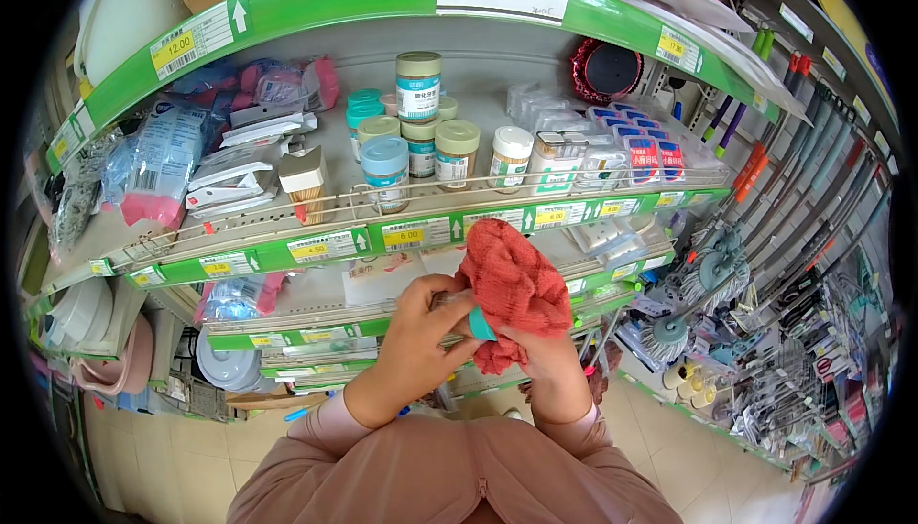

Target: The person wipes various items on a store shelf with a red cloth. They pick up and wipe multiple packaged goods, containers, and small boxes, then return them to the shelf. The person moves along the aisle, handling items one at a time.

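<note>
In front of my chest, my left hand (418, 340) is closed around a small jar with a teal lid (481, 324). Only the lid and a little of the clear body show between the fingers. My right hand (545, 356) grips a crumpled red cloth (521, 285), which lies against the lid and hides most of that hand's fingers. Just beyond both hands, similar small jars stand on the shelf, among them a blue-lidded jar (385, 172) and a beige-lidded jar (457, 153). One jar (418, 86) is stacked on top of another.
A low wire rail (335, 191) runs along the shelf's front edge. White-lidded jar (512, 155) and boxed small packs (643, 153) stand right of the jars; a wooden holder of toothpicks (304, 185) and bagged goods (164, 156) are left. Mops (715, 271) hang at right.
</note>
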